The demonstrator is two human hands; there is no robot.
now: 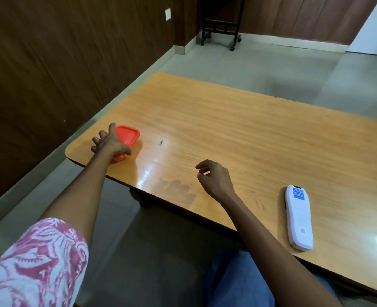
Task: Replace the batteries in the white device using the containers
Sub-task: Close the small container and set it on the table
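Note:
A small container with a red lid (128,135) stands near the table's left corner. My left hand (110,142) rests over its near side, fingers spread and thumb against the front; what is under the palm is hidden. My right hand (214,177) hovers above the middle of the wooden table (238,129), fingers loosely curled and holding nothing. The white device (298,217) lies flat near the front edge at the right, a blue label at its far end. It is well apart from both hands.
A tiny dark speck (161,142) lies on the table right of the container. A dark wheeled stand (221,23) is on the tiled floor beyond the table. A wood-panelled wall runs along the left.

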